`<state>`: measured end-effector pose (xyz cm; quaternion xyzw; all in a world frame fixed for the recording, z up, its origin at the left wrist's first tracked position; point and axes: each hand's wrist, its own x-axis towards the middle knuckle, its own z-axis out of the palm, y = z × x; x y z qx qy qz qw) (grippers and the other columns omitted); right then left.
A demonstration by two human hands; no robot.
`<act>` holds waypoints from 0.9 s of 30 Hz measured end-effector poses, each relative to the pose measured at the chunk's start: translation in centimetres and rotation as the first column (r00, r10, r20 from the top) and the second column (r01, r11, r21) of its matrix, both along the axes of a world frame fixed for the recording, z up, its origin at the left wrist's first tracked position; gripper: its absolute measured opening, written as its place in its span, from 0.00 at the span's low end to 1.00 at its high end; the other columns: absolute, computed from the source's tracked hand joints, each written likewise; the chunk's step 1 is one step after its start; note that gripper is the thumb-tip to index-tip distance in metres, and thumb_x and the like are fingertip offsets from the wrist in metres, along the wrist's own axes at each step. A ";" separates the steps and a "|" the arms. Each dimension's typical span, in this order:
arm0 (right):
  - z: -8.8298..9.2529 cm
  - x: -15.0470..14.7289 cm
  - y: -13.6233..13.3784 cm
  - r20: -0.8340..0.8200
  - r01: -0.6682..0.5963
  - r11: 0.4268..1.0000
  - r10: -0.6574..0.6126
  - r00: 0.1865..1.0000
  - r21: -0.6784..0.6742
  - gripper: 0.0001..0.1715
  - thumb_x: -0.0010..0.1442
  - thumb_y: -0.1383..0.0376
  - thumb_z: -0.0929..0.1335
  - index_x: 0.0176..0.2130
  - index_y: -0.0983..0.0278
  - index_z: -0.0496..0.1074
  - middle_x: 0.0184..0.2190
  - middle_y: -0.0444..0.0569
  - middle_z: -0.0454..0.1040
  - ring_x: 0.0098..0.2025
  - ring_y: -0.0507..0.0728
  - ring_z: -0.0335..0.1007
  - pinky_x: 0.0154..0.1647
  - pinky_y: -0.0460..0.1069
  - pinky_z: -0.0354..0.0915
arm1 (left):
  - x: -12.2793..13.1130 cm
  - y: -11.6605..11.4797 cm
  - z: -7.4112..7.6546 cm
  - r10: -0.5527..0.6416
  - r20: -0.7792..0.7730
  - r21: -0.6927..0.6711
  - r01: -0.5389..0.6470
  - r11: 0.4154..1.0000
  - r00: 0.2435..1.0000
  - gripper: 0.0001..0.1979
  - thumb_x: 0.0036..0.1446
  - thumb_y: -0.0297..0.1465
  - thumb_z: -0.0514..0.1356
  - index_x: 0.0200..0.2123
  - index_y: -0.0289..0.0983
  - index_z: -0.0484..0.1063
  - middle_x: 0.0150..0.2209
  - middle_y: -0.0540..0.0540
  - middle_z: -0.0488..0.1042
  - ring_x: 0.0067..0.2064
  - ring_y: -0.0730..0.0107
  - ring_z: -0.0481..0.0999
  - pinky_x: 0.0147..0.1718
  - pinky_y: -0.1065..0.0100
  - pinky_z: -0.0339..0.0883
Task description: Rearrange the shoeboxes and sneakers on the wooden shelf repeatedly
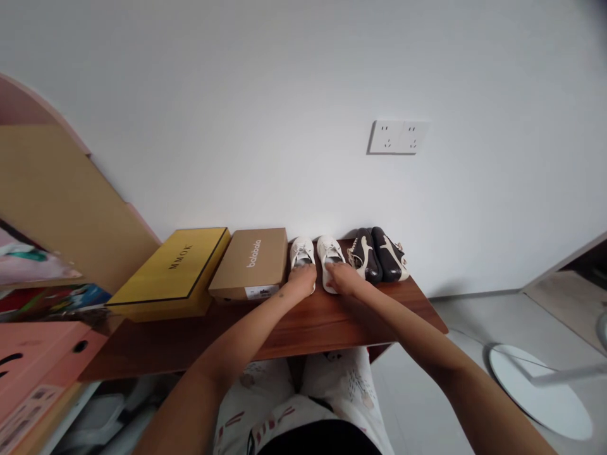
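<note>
"Where were your hands just then?"

"My left hand (301, 279) lay over the heel end of the left white shoe (302, 251), and my right hand (342, 278) lay over the heel end of the right white shoe (331, 249). The two hands were close together, a narrow gap between them."

"Were they gripping?"

"The fingers were curled down over the heels, touching them. I couldn't tell whether they were clamped tight or only resting, since the fingertips were hidden behind the knuckles."

"And where was the pair?"

"It stood side by side on the wooden surface (308, 328), toes toward the wall (284, 126), between the brown box (253, 260) and the dark shoes (377, 254). A yellow box (175, 270) sat just beside the brown one."

"What else couldn't you see?"

"My hands covered the heels of the white shoes. The print on the small label on the brown box was too small to read."
</note>
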<state>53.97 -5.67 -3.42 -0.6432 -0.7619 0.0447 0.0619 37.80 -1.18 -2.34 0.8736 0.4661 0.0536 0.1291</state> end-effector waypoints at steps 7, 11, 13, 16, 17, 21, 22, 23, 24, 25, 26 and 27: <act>-0.4 -0.5 -0.4 -0.029 0.023 0.999 -0.022 0.999 0.033 0.22 0.56 0.67 0.73 0.50 0.68 0.71 0.48 0.64 0.76 0.53 0.68 0.71 0.57 0.56 0.61 | -0.1 -0.3 0.2 0.000 -0.046 0.031 0.002 1.000 0.999 0.22 0.47 0.24 0.70 0.47 0.32 0.71 0.49 0.24 0.74 0.54 0.37 0.75 0.54 0.50 0.64; -0.7 1.3 -2.5 -0.173 0.019 0.978 0.017 0.985 0.206 0.26 0.60 0.64 0.71 0.56 0.68 0.69 0.53 0.63 0.71 0.57 0.67 0.66 0.62 0.60 0.59 | -0.4 -0.5 1.3 -0.010 -0.031 0.109 0.013 0.994 0.999 0.24 0.49 0.28 0.70 0.49 0.31 0.70 0.51 0.25 0.73 0.55 0.38 0.73 0.54 0.51 0.64; -0.8 3.4 -3.8 -0.284 0.062 0.950 0.029 0.959 0.306 0.27 0.62 0.61 0.69 0.58 0.66 0.67 0.55 0.62 0.69 0.59 0.67 0.64 0.63 0.61 0.59 | -0.2 -0.6 1.8 -0.017 0.057 0.153 0.008 0.988 0.998 0.23 0.52 0.30 0.69 0.50 0.32 0.69 0.51 0.27 0.73 0.57 0.39 0.72 0.55 0.51 0.63; -0.9 7.5 -5.5 -0.438 0.238 0.896 -0.055 0.897 0.374 0.25 0.64 0.58 0.68 0.57 0.65 0.69 0.54 0.62 0.70 0.59 0.68 0.64 0.63 0.63 0.59 | 1.4 -1.1 2.1 -0.081 0.289 0.129 0.045 0.991 0.954 0.21 0.55 0.31 0.66 0.51 0.35 0.69 0.52 0.32 0.73 0.57 0.46 0.72 0.57 0.54 0.62; -1.0 8.9 -5.8 -0.485 0.311 0.871 -0.099 0.869 0.380 0.24 0.64 0.57 0.67 0.56 0.65 0.69 0.54 0.62 0.71 0.58 0.67 0.65 0.63 0.63 0.60 | 2.2 -1.3 2.0 -0.101 0.373 0.104 0.067 0.992 0.922 0.21 0.56 0.32 0.66 0.52 0.36 0.69 0.52 0.34 0.73 0.56 0.49 0.73 0.57 0.55 0.63; -2.4 13.9 -6.6 -0.681 0.610 0.731 -0.280 0.677 0.306 0.27 0.62 0.52 0.67 0.53 0.69 0.71 0.51 0.63 0.74 0.55 0.66 0.69 0.60 0.61 0.64 | 6.9 -3.0 0.2 -0.092 0.615 -0.054 0.157 0.986 0.783 0.22 0.59 0.33 0.63 0.56 0.35 0.67 0.53 0.35 0.73 0.56 0.57 0.74 0.56 0.59 0.64; -2.9 14.8 -6.7 -0.724 0.672 0.695 -0.322 0.610 0.257 0.29 0.61 0.51 0.67 0.53 0.70 0.71 0.51 0.63 0.74 0.54 0.66 0.70 0.58 0.61 0.65 | 8.1 -3.5 -0.4 -0.066 0.640 -0.098 0.166 0.981 0.765 0.23 0.59 0.34 0.62 0.57 0.34 0.66 0.55 0.34 0.72 0.57 0.56 0.73 0.57 0.59 0.64; -3.5 15.5 -6.7 -0.761 0.720 0.664 -0.357 0.542 0.200 0.31 0.60 0.50 0.68 0.53 0.70 0.71 0.51 0.64 0.74 0.54 0.66 0.71 0.57 0.61 0.66 | 9.3 -3.9 -1.0 -0.030 0.649 -0.140 0.158 0.977 0.760 0.26 0.59 0.35 0.63 0.58 0.33 0.65 0.57 0.32 0.71 0.59 0.55 0.71 0.58 0.58 0.62; -4.0 16.0 -6.8 -0.791 0.754 0.641 -0.384 0.476 0.142 0.33 0.58 0.49 0.69 0.53 0.71 0.70 0.51 0.64 0.75 0.53 0.66 0.72 0.57 0.60 0.66 | 10.4 -4.3 -1.5 0.014 0.645 -0.178 0.133 0.975 0.764 0.28 0.58 0.36 0.63 0.60 0.33 0.63 0.59 0.31 0.69 0.61 0.53 0.69 0.59 0.57 0.61; -4.4 16.5 -6.9 -0.817 0.776 0.625 -0.401 0.414 0.086 0.35 0.57 0.49 0.70 0.53 0.71 0.71 0.51 0.64 0.75 0.53 0.66 0.72 0.56 0.60 0.66 | 11.4 -4.5 -2.0 0.059 0.628 -0.214 0.099 0.972 0.776 0.31 0.58 0.37 0.64 0.61 0.32 0.62 0.61 0.30 0.67 0.63 0.51 0.67 0.60 0.56 0.59; -4.8 16.8 -7.0 -0.839 0.783 0.622 -0.408 0.360 0.034 0.36 0.54 0.48 0.71 0.52 0.71 0.71 0.50 0.63 0.76 0.53 0.66 0.73 0.56 0.60 0.67 | 12.2 -4.7 -2.4 0.103 0.605 -0.246 0.063 0.967 0.789 0.34 0.57 0.37 0.65 0.63 0.32 0.60 0.63 0.29 0.65 0.65 0.49 0.65 0.61 0.55 0.58; -5.1 17.0 -7.1 -0.857 0.776 0.631 -0.406 0.318 -0.011 0.36 0.52 0.48 0.73 0.51 0.70 0.72 0.49 0.62 0.77 0.52 0.66 0.74 0.56 0.59 0.67 | 12.9 -4.9 -2.8 0.142 0.585 -0.274 0.030 0.961 0.799 0.35 0.56 0.38 0.66 0.63 0.32 0.59 0.64 0.28 0.64 0.66 0.48 0.64 0.61 0.55 0.57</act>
